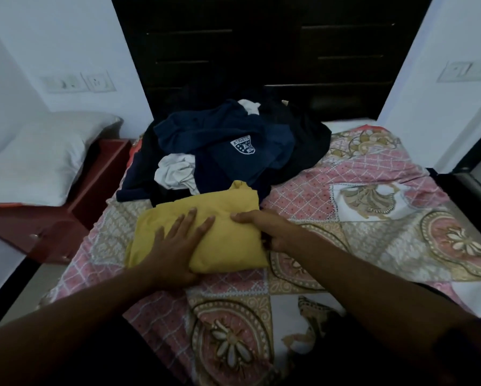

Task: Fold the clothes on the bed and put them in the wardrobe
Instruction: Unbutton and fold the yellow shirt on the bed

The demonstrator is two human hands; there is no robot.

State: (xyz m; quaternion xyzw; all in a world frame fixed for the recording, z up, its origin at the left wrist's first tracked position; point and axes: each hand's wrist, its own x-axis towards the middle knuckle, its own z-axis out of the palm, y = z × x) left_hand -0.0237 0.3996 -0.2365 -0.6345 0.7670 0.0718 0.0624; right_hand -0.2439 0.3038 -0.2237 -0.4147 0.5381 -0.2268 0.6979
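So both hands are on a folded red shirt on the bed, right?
Not quite. The folded shirt is yellow, not red. The head view shows the left hand pressing flat on it and the right hand gripping its edge, on the bed.

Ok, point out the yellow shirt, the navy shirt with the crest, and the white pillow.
yellow shirt [233, 246]: head view, bare fabric right of centre.
navy shirt [242, 147]: head view, its white crest.
white pillow [38, 157]: head view, middle of its top.
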